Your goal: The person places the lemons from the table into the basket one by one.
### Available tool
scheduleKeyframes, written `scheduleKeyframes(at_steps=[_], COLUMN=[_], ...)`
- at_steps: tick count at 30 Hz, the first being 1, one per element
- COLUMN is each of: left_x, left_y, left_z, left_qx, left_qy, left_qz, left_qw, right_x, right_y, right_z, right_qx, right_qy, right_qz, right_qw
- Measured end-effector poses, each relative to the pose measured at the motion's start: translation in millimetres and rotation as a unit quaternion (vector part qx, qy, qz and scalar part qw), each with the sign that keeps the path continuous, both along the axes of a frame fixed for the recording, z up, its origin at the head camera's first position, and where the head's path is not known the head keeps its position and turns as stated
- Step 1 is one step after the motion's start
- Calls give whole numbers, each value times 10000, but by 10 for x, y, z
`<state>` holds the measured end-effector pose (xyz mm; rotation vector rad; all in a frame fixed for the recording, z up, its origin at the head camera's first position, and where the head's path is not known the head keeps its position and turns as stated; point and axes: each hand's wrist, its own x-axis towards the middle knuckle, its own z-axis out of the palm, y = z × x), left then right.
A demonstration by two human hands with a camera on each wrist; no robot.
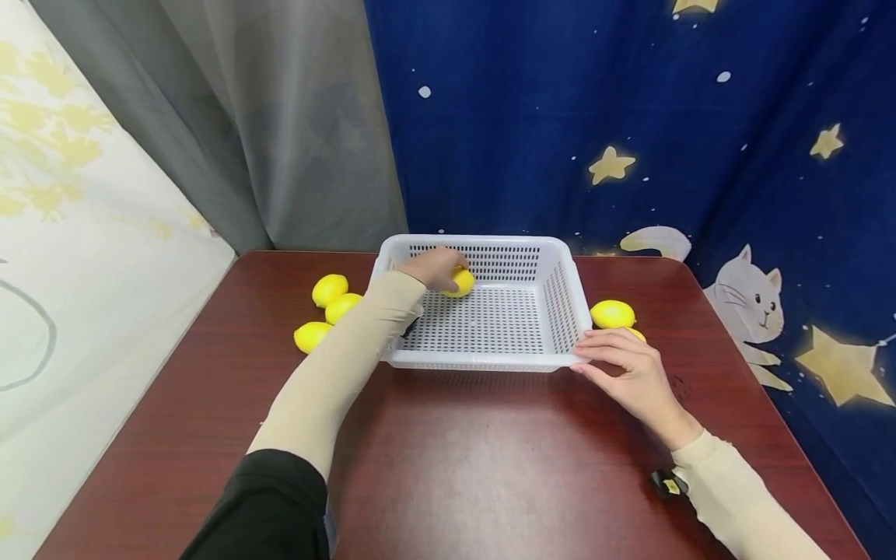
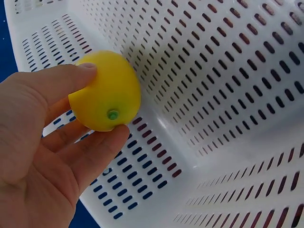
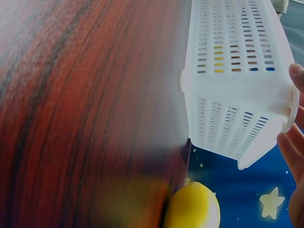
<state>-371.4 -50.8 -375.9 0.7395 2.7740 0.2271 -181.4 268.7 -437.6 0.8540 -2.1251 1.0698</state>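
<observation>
Inside the white perforated plastic basket, my left hand holds a yellow lemon between thumb and fingers, toward the basket's back left. The lemon's green stem end faces the left wrist camera. My right hand pinches the basket's front right corner, thumb below and fingers over the rim; the right wrist view shows its fingertips at that rim. Just right of the basket lies another lemon, with a second one partly hidden behind my right hand.
Three lemons lie on the dark red wooden table left of the basket, beside my left forearm. Behind the table hang a grey curtain and a blue star-patterned curtain. A small black device sits at my right wrist.
</observation>
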Motion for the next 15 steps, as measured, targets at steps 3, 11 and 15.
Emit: scheduleKeyframes(at_steps=[3, 11, 15], left_x=[-6, 16, 39], left_y=[10, 10, 12], left_z=[-50, -101, -83], left_qx=[5, 2, -15], left_qy=[-62, -64, 48], left_qz=[53, 98, 84], left_qw=[10000, 9999, 10000], right_x=[6, 9, 3], right_y=[7, 9, 8], right_z=[-5, -6, -6], right_qx=[1, 15, -16], right_qy=[-20, -22, -14], right_qz=[6, -16, -24], right_qw=[10000, 10000, 10000])
